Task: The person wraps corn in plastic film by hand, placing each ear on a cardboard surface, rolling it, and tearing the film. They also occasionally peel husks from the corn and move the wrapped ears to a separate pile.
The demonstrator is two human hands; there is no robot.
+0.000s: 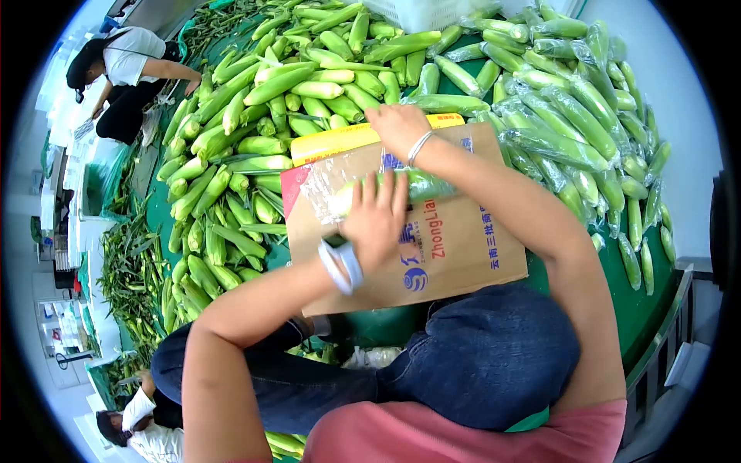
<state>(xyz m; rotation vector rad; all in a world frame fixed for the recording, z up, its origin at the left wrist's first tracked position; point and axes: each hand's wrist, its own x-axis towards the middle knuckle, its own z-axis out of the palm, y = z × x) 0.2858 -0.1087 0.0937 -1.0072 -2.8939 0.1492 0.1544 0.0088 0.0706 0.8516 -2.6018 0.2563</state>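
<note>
A flattened brown cardboard piece (pixel 463 247) with blue and red print lies across my knees. On it rests an ear of corn (pixel 428 185) in clear plastic film. My left hand (pixel 374 212), with a light watch band at its wrist, lies over the left part of the ear, its fingers stretched and apart. At the far edge of the cardboard my right hand (pixel 397 131), with a silver bracelet, is bent over a yellow printed sheet (pixel 332 144); its fingertips are partly hidden.
Unwrapped green corn (pixel 224 193) is heaped at the left and far side. Film-wrapped ears (pixel 571 131) are piled at the right. A white crate (pixel 417 14) stands at the far edge. Two people (pixel 135 58) work at the left, one at far left and one at lower left.
</note>
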